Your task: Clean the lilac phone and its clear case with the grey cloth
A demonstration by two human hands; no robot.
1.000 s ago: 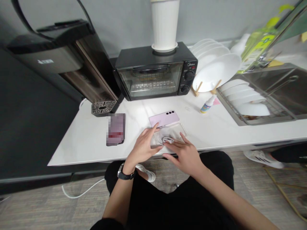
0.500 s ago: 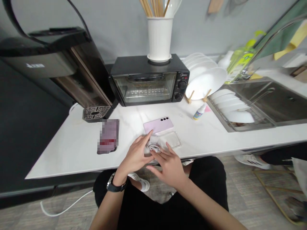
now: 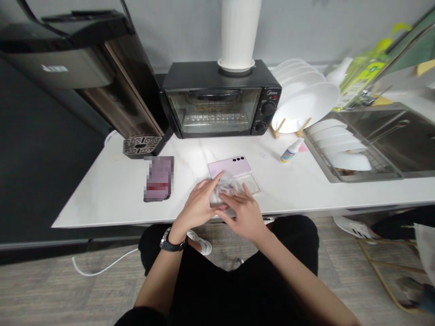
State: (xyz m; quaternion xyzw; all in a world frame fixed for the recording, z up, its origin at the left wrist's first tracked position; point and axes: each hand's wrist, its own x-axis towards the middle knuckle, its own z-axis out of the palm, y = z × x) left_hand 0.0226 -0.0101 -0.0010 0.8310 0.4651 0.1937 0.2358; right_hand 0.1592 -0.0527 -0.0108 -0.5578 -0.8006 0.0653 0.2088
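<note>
A crumpled light grey cloth lies bunched between my hands, over the left part of a clear phone case. My left hand curls around the left end of the case, thumb up beside the cloth. My right hand presses its fingertips onto the cloth, and its thumb points toward the left fingers. Just beyond the case lies a lilac phone, back up, with its three lenses at the right end. Part of the case is hidden under the cloth and fingers.
A blurred-out purple item lies to the left, by a drinks dispenser. At the back stand a toaster oven and white plates in a rack. A small spray bottle stands to the right, before the sink.
The view has tilted down and shifted left. The cloth looks more spread and raised between my hands. Both hands stay at the case, with the right fingers still on the cloth.
</note>
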